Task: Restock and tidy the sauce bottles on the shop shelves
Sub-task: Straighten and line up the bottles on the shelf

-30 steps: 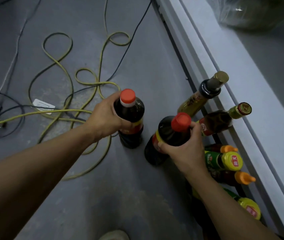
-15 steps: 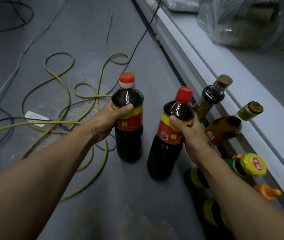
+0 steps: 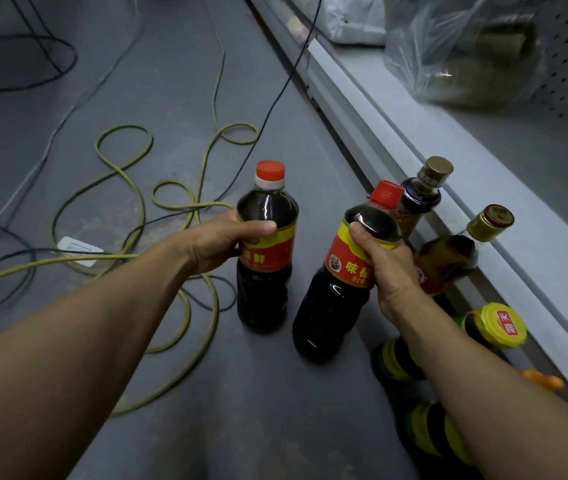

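My left hand (image 3: 218,242) grips a dark sauce bottle (image 3: 266,282) with a red cap and a red and yellow label, upright above the grey floor. My right hand (image 3: 384,268) grips a second red-capped bottle (image 3: 336,299) of the same kind, tilted slightly right. Behind my right hand, along the shelf base, stand a gold-capped dark bottle (image 3: 421,192) and a brown bottle with a green-gold cap (image 3: 455,252). Yellow-capped bottles (image 3: 494,325) and an orange-capped one (image 3: 545,380) stand nearer me, partly hidden by my right arm.
The white bottom shelf (image 3: 476,188) runs along the right, with clear plastic bags (image 3: 462,50) on it. A yellow cable (image 3: 130,188) and black cables (image 3: 268,105) loop over the floor at left, near a white tag (image 3: 80,245).
Both hands have lifted their bottles off the floor and slid from the necks down to the labels. The view has tilted up, showing more of the shelf.
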Demonstrator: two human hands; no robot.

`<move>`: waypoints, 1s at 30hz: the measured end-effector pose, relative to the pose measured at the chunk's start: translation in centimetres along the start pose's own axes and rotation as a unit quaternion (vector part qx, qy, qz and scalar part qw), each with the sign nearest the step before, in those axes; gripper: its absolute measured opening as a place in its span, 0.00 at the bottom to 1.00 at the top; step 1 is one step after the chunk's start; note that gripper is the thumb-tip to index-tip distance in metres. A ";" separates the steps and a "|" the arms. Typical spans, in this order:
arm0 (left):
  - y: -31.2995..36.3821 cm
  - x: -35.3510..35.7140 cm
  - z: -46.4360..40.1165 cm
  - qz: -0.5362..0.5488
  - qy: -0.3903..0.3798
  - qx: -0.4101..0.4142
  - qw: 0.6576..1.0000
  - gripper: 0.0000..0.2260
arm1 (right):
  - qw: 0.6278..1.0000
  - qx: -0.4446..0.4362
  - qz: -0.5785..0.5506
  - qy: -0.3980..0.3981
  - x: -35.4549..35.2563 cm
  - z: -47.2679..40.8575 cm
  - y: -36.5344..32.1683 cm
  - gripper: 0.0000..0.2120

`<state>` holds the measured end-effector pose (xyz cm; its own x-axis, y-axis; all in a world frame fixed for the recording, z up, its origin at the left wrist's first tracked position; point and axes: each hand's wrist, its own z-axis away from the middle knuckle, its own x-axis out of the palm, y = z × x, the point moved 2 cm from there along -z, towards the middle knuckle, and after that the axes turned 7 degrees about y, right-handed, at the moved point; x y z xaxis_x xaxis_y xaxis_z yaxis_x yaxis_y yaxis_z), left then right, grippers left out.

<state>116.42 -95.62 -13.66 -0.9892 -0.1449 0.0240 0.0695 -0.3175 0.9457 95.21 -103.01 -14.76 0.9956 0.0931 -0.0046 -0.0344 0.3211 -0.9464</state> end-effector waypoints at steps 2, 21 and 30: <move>0.0 -0.1 -0.3 0.004 -0.010 0.013 1.000 0.46 | 1.000 0.006 -0.007 -0.002 0.0 -0.2 -0.1 0.46; 0.9 1.5 -0.3 0.079 0.227 0.019 0.971 0.35 | 1.000 -0.011 0.021 0.019 2.0 0.0 -1.2 0.32; 12.2 3.3 7.2 0.080 0.269 -0.042 0.959 0.19 | 0.995 0.026 0.096 -0.004 0.3 5.0 -12.7 0.36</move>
<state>113.06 -93.18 0.30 -0.7566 -0.6534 -0.0250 0.2472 -0.3212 0.9142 95.53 -102.31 -1.14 0.9694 0.1650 -0.1818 -0.2295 0.3457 -0.9098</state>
